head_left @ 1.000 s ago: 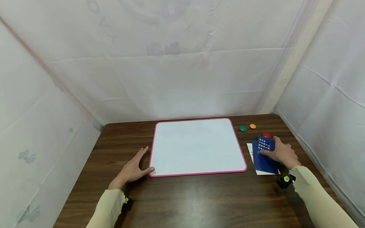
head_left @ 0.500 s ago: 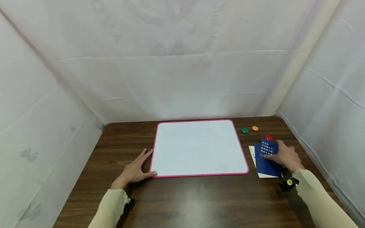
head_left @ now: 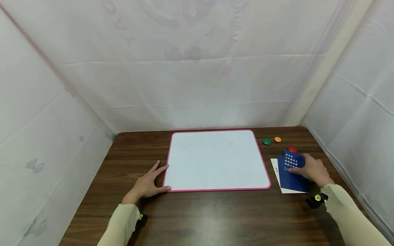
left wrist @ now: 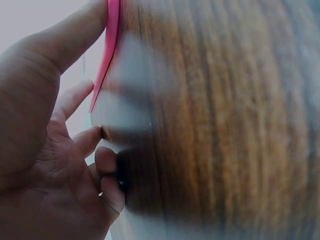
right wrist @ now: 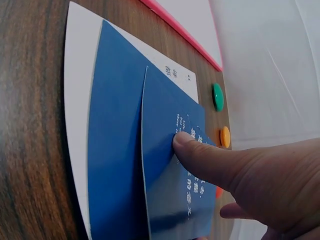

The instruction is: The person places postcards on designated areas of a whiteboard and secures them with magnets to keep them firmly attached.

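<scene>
A whiteboard (head_left: 215,160) with a pink frame (right wrist: 180,32) lies flat in the middle of the table. My left hand (head_left: 147,184) rests flat on the wood beside its near left corner. Its thumb (left wrist: 65,45) touches the frame (left wrist: 112,45). My right hand (head_left: 312,171) is on a small stack at the right. That stack is a white card (right wrist: 77,100) at the bottom, a blue card (right wrist: 115,150) over it, and a top blue card (head_left: 292,164) with white print. The thumb (right wrist: 200,160) presses on the top blue card (right wrist: 165,165), and the fingers curl at its right edge.
Three round magnets lie beyond the cards: green (head_left: 266,141), orange (head_left: 277,139) and red (head_left: 292,149), the red one right at the stack's far edge. The dark wooden table (head_left: 197,215) is walled in by white sheeting on the left, back and right.
My right hand has turned and nudged the top blue card a little on the stack. My left hand stays by the board's corner.
</scene>
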